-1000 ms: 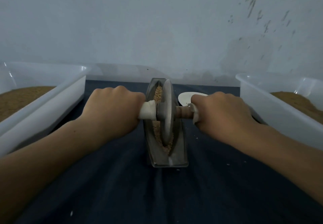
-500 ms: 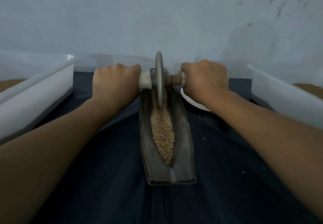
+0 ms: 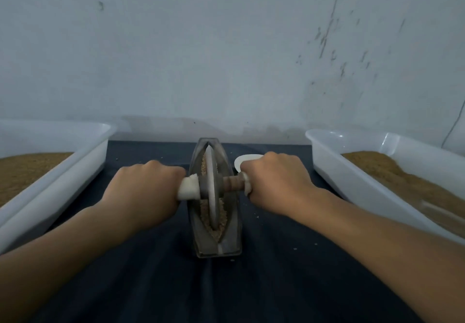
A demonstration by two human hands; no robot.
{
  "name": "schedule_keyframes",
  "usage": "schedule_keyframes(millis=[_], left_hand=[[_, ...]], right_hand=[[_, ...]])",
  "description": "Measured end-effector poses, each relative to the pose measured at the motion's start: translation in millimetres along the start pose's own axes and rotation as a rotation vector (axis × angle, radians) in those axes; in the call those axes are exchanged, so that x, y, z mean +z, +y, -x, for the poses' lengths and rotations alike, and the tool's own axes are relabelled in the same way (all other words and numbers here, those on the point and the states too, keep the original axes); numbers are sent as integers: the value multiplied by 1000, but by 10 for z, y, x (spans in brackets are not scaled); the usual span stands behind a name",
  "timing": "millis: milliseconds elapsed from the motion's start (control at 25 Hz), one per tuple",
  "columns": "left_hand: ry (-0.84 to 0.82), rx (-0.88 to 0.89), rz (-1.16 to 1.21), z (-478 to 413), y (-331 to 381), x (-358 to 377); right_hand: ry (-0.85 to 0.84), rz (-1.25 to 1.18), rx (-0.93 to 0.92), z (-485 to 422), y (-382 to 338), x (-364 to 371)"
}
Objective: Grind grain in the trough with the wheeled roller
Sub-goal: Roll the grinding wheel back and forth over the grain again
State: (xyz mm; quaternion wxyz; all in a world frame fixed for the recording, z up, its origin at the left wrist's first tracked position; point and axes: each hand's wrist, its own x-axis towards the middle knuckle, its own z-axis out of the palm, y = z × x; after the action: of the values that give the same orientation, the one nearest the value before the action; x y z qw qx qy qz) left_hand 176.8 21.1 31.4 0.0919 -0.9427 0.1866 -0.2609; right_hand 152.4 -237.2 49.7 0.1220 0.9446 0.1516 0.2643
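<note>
A narrow boat-shaped metal trough (image 3: 227,243) lies lengthwise on the dark cloth in the middle. Coarse tan grain (image 3: 221,218) fills its groove. The grey roller wheel (image 3: 211,189) stands upright in the groove near the trough's middle, on an axle with handles at both sides. My left hand (image 3: 146,191) grips the white-wrapped left handle. My right hand (image 3: 274,184) grips the right handle, with bare brown axle showing beside the wheel. The handle ends are hidden inside my fists.
A white plastic tub (image 3: 83,159) with brown meal stands at the left, and a second white tub (image 3: 352,179) with brown meal at the right. A small white dish (image 3: 245,159) lies behind my right hand. A pale wall (image 3: 226,45) closes the far side.
The wheel has rolled back toward me from the far end of the trough to its middle, and both hands came with it on the handles.
</note>
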Motion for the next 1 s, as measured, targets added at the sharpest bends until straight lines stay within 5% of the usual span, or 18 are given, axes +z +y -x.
schedule_keyframes(millis=[520,760,1000], left_hand=[[238,-81,-51,-894,-84,624],[100,-59,-64,-401,43,240],[39,133,-188,-237,22,-143]], right_hand=[[156,92,186,-898,163,789],[1,-9,150,-385,28,365],[188,-52,149,147,21,150]])
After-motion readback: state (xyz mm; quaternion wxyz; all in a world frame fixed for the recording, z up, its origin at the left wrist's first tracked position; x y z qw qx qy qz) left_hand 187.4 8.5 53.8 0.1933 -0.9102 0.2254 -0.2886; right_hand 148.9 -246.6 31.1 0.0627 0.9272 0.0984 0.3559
